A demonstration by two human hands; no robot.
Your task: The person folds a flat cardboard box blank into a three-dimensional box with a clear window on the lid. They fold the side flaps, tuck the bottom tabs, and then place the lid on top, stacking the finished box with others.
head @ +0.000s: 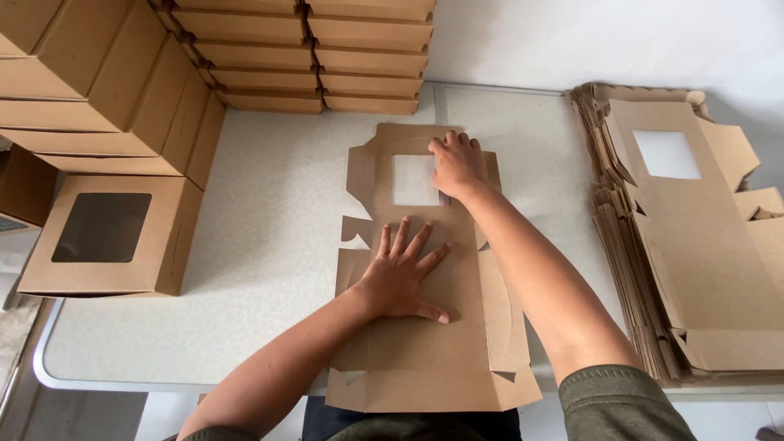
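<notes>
The flat box blank is lying unfolded at the table's front edge. The left hand is pressing it open-palmed; the right hand is resting beside its window. Folding is barely starting.

a flat brown cardboard box blank lies unfolded on the table, its length running from the near edge toward the far side. a square window is cut in its far part. side flaps spread left and right, creased.
</notes>
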